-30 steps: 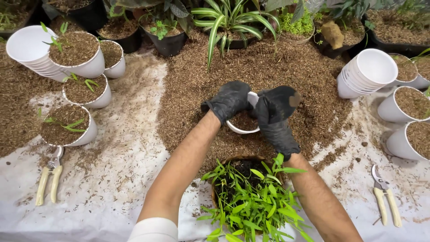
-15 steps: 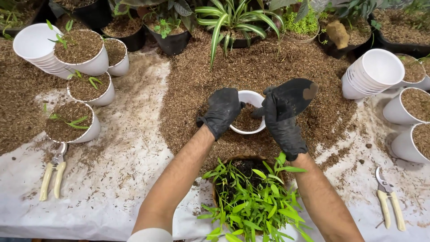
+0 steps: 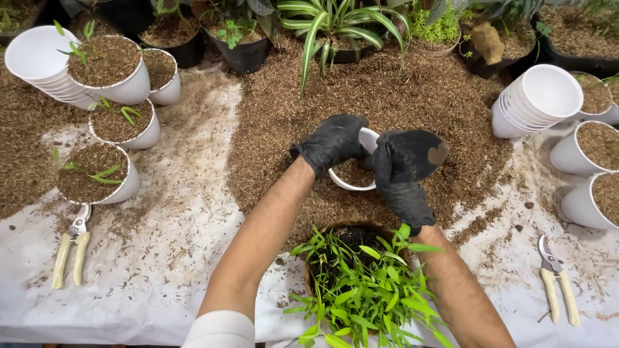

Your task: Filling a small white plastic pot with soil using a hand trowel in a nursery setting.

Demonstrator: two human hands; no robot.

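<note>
My left hand (image 3: 330, 143), in a black glove, grips the rim of a small white pot (image 3: 351, 178) partly filled with brown substrate. The pot rests on a heap of the same brown substrate (image 3: 400, 96). My right hand (image 3: 398, 177), also gloved, holds a dark trowel (image 3: 422, 151) by its handle, the blade just right of the pot's rim. Close to me stands a pot of bushy green seedlings (image 3: 361, 290).
Filled white pots with small sprouts (image 3: 97, 171) and a stack of empty ones (image 3: 39, 61) sit at left. Another empty stack (image 3: 535, 96) and filled pots (image 3: 593, 145) sit at right. Pruning shears lie at left (image 3: 68, 248) and right (image 3: 556, 277). Dark potted plants (image 3: 335, 32) line the back.
My left hand slid up over the pot's rim. The trowel blade dropped lower and closer to the pot.
</note>
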